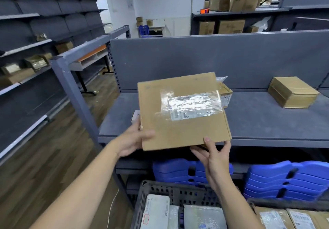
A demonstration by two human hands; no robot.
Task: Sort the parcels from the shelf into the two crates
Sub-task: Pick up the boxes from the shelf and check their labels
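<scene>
**Over the shelf's near edge: reading the label before the drop**

I am holding a flat box (183,127) tilted up towards the camera, just above the near edge of the shelf (258,121). My left hand (137,139) is gripping its near-left corner, thumb on the top face. My right hand (213,155) is pinching the near-right corner, thumb on top and fingers spread underneath.

Tape is glaring over the label (190,109), so I judge the job now is tipping the box until the shine slides off and the print reads. Both grips are sitting at the corners, clear of the label, which suits this.

Below me, the left crate (178,191) is holding white pouches (156,211) and the right crate (284,205) is holding brown boxes (274,218). If the sorting is going by kind, this one is heading right, though I cannot tell the rule for sure. I am planning to lower it in flat, not on edge. Another parcel (292,92) is lying at the far right of the shelf.
</scene>
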